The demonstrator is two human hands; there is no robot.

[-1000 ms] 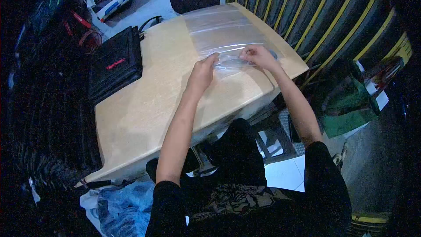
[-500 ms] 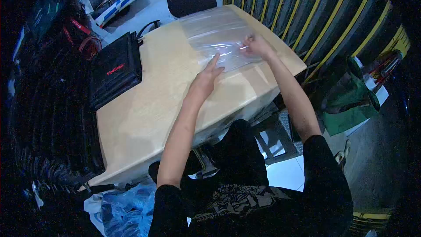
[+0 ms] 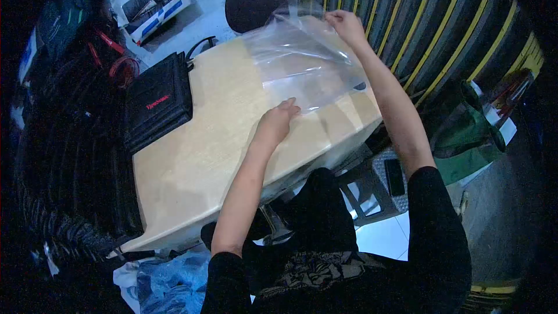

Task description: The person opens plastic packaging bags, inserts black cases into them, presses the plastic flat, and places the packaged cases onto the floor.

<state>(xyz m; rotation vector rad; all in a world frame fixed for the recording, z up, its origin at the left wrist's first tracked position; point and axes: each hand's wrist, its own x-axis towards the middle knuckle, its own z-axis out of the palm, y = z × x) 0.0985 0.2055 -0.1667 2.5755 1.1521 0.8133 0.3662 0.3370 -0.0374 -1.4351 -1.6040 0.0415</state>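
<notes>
The right hand [image 3: 347, 26] is pinching the clear film [image 3: 308, 81] at far right; the left hand [image 3: 275, 124], unclenched, is touching its near edge.

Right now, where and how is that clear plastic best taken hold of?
Probably by the lifted far edge of the clear plastic, pinched from the right, where the right hand has it: that edge stands off the table. The near part lies flat by the left hand, so it likely offers less to pinch.
</notes>
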